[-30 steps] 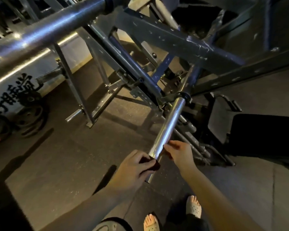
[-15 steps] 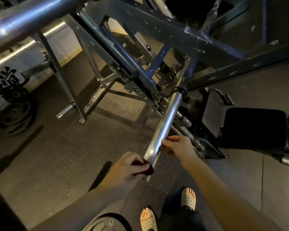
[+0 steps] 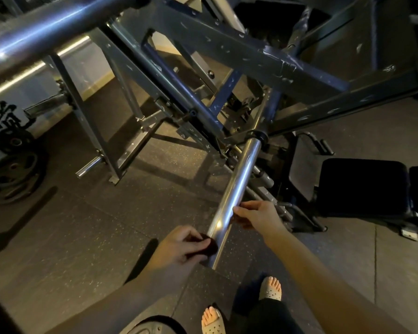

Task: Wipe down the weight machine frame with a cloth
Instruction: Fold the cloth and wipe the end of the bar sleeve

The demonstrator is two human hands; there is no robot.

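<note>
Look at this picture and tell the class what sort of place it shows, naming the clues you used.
Most likely a gym. A steel weight machine frame fills the view, a chrome weight sleeve juts toward the person, weight plates lean by the wall, and a black padded seat stands on rubber flooring.

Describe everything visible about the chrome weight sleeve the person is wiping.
The chrome weight sleeve is a smooth, shiny metal tube slanting down from a dark collar on the frame to a free end. The left hand presses a dark cloth near that end; the right hand grips it higher up.
</note>
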